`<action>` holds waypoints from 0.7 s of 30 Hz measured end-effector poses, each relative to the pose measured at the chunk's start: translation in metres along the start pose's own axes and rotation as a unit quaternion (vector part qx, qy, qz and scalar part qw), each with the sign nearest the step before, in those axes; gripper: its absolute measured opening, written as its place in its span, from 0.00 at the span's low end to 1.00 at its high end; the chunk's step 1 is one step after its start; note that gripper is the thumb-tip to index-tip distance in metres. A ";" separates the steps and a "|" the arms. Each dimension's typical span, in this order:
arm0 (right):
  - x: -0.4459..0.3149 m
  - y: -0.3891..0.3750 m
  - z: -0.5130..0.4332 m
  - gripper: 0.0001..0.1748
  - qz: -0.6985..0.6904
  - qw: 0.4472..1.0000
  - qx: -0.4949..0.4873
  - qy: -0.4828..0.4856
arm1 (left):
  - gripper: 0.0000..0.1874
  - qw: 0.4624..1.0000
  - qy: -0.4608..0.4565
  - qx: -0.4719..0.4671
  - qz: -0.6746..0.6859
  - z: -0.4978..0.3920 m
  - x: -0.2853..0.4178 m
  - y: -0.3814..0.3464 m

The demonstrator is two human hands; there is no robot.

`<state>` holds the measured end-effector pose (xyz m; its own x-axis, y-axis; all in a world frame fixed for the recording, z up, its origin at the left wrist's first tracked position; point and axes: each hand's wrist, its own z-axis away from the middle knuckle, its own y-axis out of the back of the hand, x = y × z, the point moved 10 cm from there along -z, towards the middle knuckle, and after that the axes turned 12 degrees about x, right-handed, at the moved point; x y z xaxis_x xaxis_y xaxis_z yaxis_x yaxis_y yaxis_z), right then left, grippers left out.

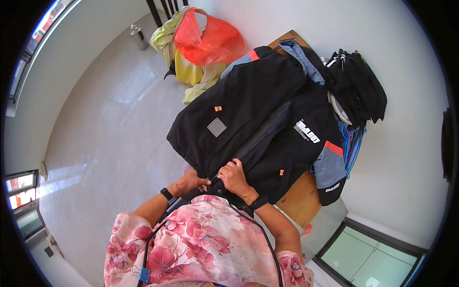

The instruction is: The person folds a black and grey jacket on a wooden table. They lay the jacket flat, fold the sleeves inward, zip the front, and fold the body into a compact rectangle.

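A black hooded jacket point(247, 97) with blue-grey and red-orange trim lies spread out before me, its front facing up and its hem towards my body. My left hand point(192, 182) pinches the lower end of the front opening near the hem. Close beside it, my right hand point(233, 177) grips the other front edge, knuckles up. A dark strip, seemingly the zipper point(215, 177), runs between my fingertips; its fine parts are too small to tell. The blue-grey lined hood point(304, 61) points away from me. One sleeve point(330, 172) hangs over the right side.
Beneath the jacket is a wooden bench or table point(301, 197). A red plastic bag point(208, 37) sits on yellow-green cloth point(190, 73) at the far left. Folded black garments point(358, 86) and blue cords point(353, 143) are on the right by the wall. A metal canister point(138, 37) stands on the tiled floor point(104, 118).
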<state>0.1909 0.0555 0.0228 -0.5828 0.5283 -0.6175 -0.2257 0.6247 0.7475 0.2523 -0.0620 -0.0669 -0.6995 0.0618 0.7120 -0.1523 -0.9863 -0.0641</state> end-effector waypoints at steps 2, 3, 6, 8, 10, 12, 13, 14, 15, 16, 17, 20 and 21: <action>0.000 -0.002 0.000 0.06 0.008 1.000 0.004 -0.004 | 0.10 0.999 -0.001 -0.024 0.030 -0.003 0.002 -0.002; -0.001 -0.003 0.000 0.06 0.012 1.000 0.005 -0.008 | 0.10 0.999 0.005 -0.033 0.033 -0.004 0.001 -0.002; -0.003 -0.006 -0.002 0.05 0.027 1.000 0.012 -0.007 | 0.08 0.996 0.008 -0.056 0.071 -0.006 0.006 -0.002; -0.009 -0.005 -0.004 0.05 0.052 0.998 0.022 0.012 | 0.08 0.997 -0.005 -0.067 0.045 -0.008 0.010 -0.001; -0.014 -0.002 -0.007 0.07 0.096 0.994 0.021 0.041 | 0.07 0.996 0.021 -0.075 0.044 -0.010 0.008 -0.002; -0.015 0.005 -0.013 0.08 0.067 0.996 0.007 0.066 | 0.07 0.995 0.029 -0.078 0.046 -0.011 0.007 -0.002; -0.014 0.011 -0.017 0.09 0.051 0.996 -0.001 0.078 | 0.08 0.996 0.021 -0.079 0.048 -0.011 0.009 -0.001; -0.009 0.024 -0.024 0.12 0.085 0.989 0.018 0.119 | 0.08 0.995 0.021 -0.082 0.045 -0.012 0.009 -0.001; 0.005 0.036 -0.032 0.12 0.123 0.984 0.014 0.128 | 0.08 0.997 0.006 -0.074 0.029 -0.013 0.010 0.001; 0.021 0.048 -0.041 0.13 0.167 0.975 0.009 0.144 | 0.08 0.998 -0.002 -0.068 0.010 -0.013 0.010 0.002; 0.039 0.062 -0.051 0.13 0.206 0.965 0.005 0.161 | 0.09 0.998 -0.015 -0.061 -0.014 -0.014 0.010 0.002; 0.118 0.100 -0.091 0.16 0.336 0.932 -0.036 0.129 | 0.06 0.999 -0.035 -0.035 -0.004 -0.014 0.012 0.004; 0.145 0.114 -0.103 0.16 0.359 0.926 -0.050 0.103 | 0.05 1.000 -0.009 -0.010 0.002 -0.014 0.007 0.007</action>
<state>0.0004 0.1442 0.0435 -0.7452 0.6593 0.1005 0.2133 0.0928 0.9726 0.2367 -0.0660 -0.0727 -0.6876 0.0554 0.7240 -0.1639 -0.9832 -0.0804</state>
